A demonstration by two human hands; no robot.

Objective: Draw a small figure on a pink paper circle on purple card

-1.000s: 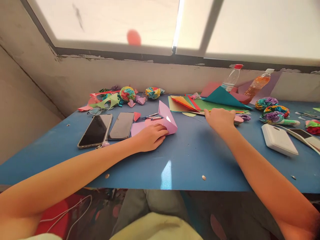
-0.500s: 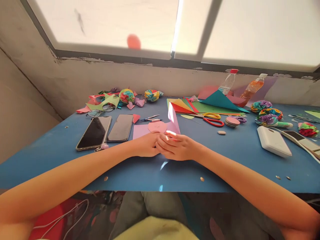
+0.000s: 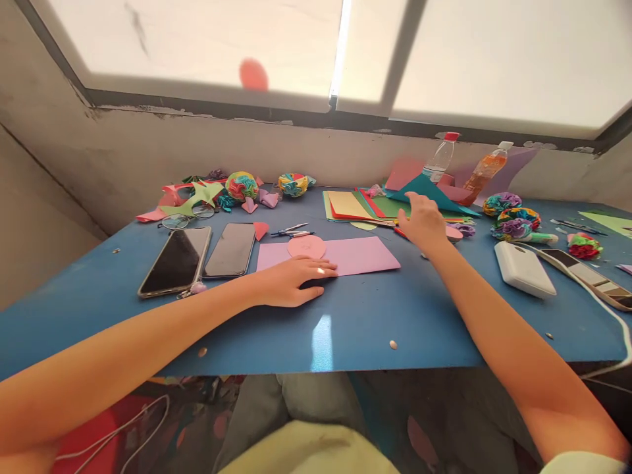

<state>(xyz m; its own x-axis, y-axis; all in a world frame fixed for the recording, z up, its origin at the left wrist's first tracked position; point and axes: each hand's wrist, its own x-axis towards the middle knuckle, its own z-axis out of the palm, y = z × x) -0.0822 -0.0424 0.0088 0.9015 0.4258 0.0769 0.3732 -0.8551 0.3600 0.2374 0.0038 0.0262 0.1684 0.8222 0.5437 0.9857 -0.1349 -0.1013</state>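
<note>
My left hand (image 3: 301, 280) lies flat, palm down, its fingers stretched over the near edge of a lilac paper strip (image 3: 368, 255). A pink paper circle (image 3: 307, 246) rests on that strip just beyond the fingers. Farther right, my right hand (image 3: 424, 222) is over the scissors, thumb apart from the bent fingers. Only a bit of the scissors' red handle (image 3: 399, 232) shows beside the thumb; whether the hand touches them is hidden. Partly behind this hand is a stack of paper circles (image 3: 453, 234).
Two phones (image 3: 175, 262) lie left of the strip, with a drawing compass (image 3: 293, 232) behind it. Coloured paper sheets (image 3: 343, 206), bottles (image 3: 488, 172) and paper flower balls (image 3: 241, 187) line the back. A white power bank (image 3: 524, 268) sits at right.
My hands have parted: the right moved away to the right and back, over the scissors. The lilac paper's raised right part now lies flat. My left hand stays on the paper.
</note>
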